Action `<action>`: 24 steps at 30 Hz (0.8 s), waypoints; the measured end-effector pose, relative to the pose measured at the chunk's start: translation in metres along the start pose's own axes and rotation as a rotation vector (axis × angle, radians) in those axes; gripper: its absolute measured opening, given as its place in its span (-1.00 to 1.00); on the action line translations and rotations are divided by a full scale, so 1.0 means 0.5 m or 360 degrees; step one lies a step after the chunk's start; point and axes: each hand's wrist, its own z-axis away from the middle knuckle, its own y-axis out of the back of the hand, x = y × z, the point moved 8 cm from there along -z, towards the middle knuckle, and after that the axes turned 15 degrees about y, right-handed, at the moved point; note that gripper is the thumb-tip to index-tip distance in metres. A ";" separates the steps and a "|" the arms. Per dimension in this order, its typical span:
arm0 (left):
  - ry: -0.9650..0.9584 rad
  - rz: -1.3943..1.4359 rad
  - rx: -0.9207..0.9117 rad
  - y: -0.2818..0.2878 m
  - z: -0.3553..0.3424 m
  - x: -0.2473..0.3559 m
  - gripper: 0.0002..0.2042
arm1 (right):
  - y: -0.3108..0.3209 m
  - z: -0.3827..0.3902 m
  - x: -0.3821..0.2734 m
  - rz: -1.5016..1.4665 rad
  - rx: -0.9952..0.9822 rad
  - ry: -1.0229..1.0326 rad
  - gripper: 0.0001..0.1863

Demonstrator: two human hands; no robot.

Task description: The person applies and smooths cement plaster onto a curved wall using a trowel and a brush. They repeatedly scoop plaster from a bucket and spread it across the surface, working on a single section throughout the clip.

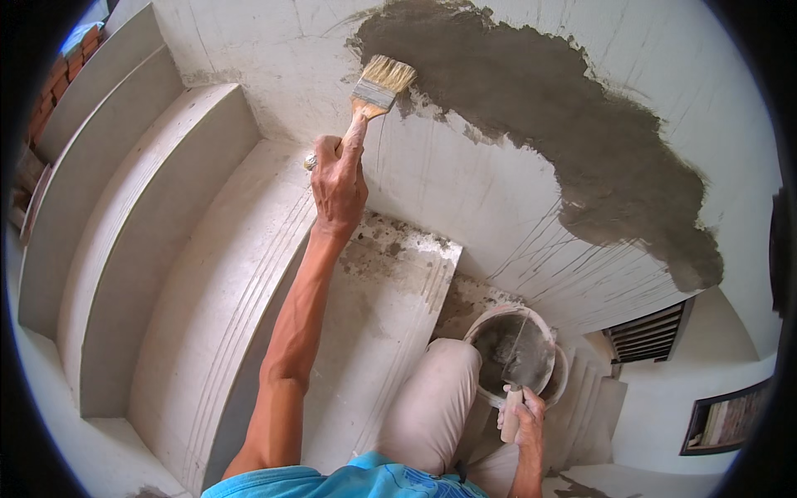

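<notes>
My left hand (339, 187) is stretched far out and closed around the handle of a wide paintbrush (378, 90). The brush's pale bristles are at the wall (465, 178), by the left edge of a dark grey patch of wet mortar (531, 91). Low on the right, my right hand (528, 417) grips a trowel (512, 412) by its light handle. The trowel's blade reaches over a round bucket (477, 336) with grey mortar inside. How far the blade dips into the mortar I cannot tell.
Pale steps with grooved edges (178, 249) climb to the left, and more stairs (585, 398) go down at the right. My bent knee (440, 382) is close beside the bucket. A dark slatted vent (649, 334) and a framed opening (726, 419) are at the right. Red bricks (62, 83) are stacked at the far left.
</notes>
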 end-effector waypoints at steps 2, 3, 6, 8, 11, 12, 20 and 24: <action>0.0027 -0.0037 -0.0063 -0.020 0.006 -0.012 -0.49 | -0.002 -0.003 -0.010 0.0007 -0.0010 0.0003 -0.46; 0.0003 -0.0129 -0.0148 -0.006 0.002 -0.032 -0.48 | -0.034 0.017 0.008 -0.0024 -0.0008 -0.0034 -0.47; 0.0120 -0.0225 -0.0201 -0.006 0.035 -0.083 -0.46 | -0.010 0.003 -0.017 0.0052 0.0023 -0.0016 -0.48; 0.0095 -0.0222 -0.0076 0.019 0.033 -0.093 -0.45 | 0.010 -0.006 -0.027 0.0054 0.0078 -0.0012 -0.49; 0.0080 -0.0331 0.0057 0.098 0.001 -0.131 -0.44 | 0.002 -0.011 -0.040 0.0169 0.0045 0.0045 -0.50; 0.0108 -0.0375 0.0102 0.127 -0.013 -0.148 -0.46 | -0.004 -0.021 -0.047 0.0203 0.0015 0.0083 -0.48; 0.0307 -0.0423 0.0096 0.171 0.007 -0.297 -0.51 | -0.103 -0.152 -0.273 0.1142 -0.0313 0.0676 -0.48; 0.0338 -0.0394 0.0109 0.169 0.010 -0.314 -0.48 | -0.254 -0.200 -0.459 0.1819 -0.0452 0.1540 -0.43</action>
